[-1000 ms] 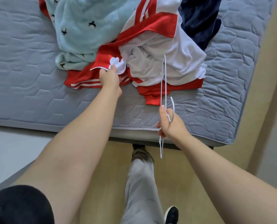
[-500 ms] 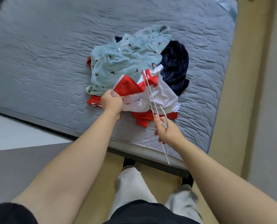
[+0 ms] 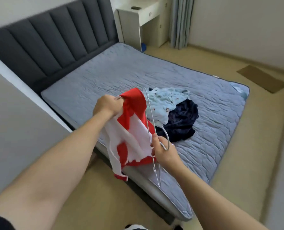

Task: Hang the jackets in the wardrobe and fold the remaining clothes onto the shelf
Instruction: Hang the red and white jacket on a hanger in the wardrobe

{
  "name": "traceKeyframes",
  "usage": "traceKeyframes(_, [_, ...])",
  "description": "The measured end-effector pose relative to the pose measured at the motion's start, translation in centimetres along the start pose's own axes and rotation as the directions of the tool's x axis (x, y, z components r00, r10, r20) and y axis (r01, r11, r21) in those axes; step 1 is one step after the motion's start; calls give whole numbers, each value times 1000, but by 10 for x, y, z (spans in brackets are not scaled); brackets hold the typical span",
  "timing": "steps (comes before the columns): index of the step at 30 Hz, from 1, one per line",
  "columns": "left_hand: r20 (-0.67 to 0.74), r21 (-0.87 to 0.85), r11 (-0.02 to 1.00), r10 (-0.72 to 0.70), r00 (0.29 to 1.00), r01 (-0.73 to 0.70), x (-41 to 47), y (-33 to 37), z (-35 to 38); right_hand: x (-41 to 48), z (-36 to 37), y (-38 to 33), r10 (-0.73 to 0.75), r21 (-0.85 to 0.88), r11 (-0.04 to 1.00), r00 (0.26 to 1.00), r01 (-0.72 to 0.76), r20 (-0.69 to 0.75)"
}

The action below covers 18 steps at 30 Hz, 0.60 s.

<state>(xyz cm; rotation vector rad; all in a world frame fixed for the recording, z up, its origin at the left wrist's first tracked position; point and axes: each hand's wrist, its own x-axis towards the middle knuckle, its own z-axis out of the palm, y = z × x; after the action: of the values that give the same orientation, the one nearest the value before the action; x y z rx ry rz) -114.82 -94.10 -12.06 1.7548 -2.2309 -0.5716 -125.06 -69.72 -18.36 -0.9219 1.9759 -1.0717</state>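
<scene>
Lifted clear of the pile since a moment ago, the red and white jacket (image 3: 131, 130) now hangs in the air at the bed's (image 3: 104, 77) near edge, bunched at one upper edge in the left hand (image 3: 107, 106) so its weight drops it open. The right hand (image 3: 165, 151) is closed round the white wire hanger (image 3: 150, 121) near its hook, held beside the cloth, probably ready for threading. Left on the mattress are the pale blue garment (image 3: 166, 102) and the navy garment (image 3: 181, 122).

Red-and-white jacket (image 3: 133, 130) dangles crumpled above the bed's (image 3: 121, 73) near edge, white wire hanger (image 3: 168, 138) alongside; light-blue garment (image 3: 164, 103) and navy garment (image 3: 181, 123) heaped behind.
</scene>
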Motion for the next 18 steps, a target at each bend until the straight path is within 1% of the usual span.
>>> traceKeyframes(2, [38,28,997,-75,996,74,-3,5,-23,-14,-1,-10,-34,-15,999,999,34,-6])
traceKeyframes(4, [104,-26,985,-164,981,168,-7,6,-40,-25,1,-18,-74,-28,997,997,73,-25])
traceKeyframes(6, [157,-193,946,-230,960,259,-11,-3,-47,-34,5,-24,-98,-16,995,995,98,-28])
traceKeyframes(8, [156,-373,871,-282,947,320,-16,-17,-49,-43,10,-28,-117,-9,993,993,117,3])
traceKeyframes(9, [146,-408,853,-291,946,325,-18,-25,-49,-46,14,-28,-117,-16,993,993,117,28])
traceKeyframes(11, [118,-370,886,-253,960,279,-20,-39,-48,-53,21,-29,-95,-48,994,993,99,73])
traceKeyframes(13, [46,-316,928,-194,980,199,-25,-48,-48,-59,27,-31,-76,-86,993,992,84,97])
traceKeyframes(16, [-75,-268,963,-61,995,39,-33,-55,-53,-65,33,-34,-76,-54,995,991,82,114])
traceKeyframes(18, [-127,-271,962,-15,992,-20,-37,-58,-60,-66,33,-34,-73,-48,996,991,79,109])
